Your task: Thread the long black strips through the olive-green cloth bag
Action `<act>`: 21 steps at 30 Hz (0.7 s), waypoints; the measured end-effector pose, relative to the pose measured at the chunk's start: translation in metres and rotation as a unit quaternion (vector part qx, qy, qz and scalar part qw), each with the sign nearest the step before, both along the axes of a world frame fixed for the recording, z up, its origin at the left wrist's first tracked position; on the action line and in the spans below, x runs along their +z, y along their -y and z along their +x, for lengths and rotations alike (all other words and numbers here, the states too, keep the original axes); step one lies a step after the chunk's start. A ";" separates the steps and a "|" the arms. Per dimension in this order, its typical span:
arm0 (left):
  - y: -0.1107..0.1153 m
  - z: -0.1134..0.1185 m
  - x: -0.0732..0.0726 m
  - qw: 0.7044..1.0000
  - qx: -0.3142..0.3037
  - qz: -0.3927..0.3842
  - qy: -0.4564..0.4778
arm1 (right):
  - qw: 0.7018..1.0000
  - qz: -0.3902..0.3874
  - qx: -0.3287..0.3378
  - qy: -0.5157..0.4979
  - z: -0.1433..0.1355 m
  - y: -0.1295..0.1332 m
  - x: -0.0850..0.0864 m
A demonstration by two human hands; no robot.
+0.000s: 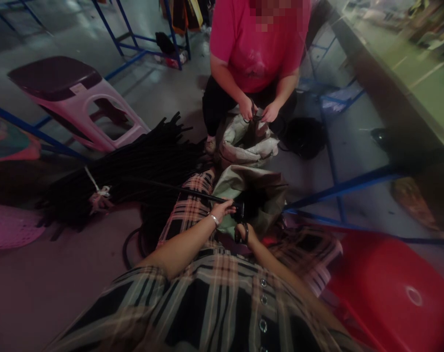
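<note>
My left hand, with a silver bracelet at its wrist, is closed on a long thin black strip. The strip runs left from my fingers towards a big bundle of similar black strips on the floor. Just below and right of it, my right hand is closed around the dark looped handles of scissors; their blades are hard to make out beside the strip's end. Both hands are over the near rim of an open pale green sack, whose inside is dark.
Opposite me a person in a pink shirt works with both hands over a whitish sack. A pink stool with a dark seat stands left, a red stool right. Blue metal table legs cross the right side.
</note>
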State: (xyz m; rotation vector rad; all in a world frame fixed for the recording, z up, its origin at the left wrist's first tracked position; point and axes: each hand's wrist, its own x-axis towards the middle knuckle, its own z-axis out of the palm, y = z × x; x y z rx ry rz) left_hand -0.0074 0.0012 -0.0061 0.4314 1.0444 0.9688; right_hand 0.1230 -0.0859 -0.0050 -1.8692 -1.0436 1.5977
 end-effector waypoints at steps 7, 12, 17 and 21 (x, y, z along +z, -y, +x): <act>-0.001 0.000 0.000 1.000 -0.001 0.015 -0.003 | 0.997 -0.017 0.059 -0.037 0.001 0.002 -0.008; 0.001 0.002 -0.004 0.999 0.006 0.026 -0.032 | 0.996 0.001 0.083 -0.035 -0.001 0.002 0.001; 0.004 0.004 -0.006 0.999 -0.005 0.031 -0.033 | 0.996 -0.004 0.077 -0.038 -0.002 0.001 0.001; 0.006 0.005 -0.007 0.999 -0.017 0.031 -0.035 | 0.997 -0.020 0.072 -0.027 -0.001 -0.002 -0.006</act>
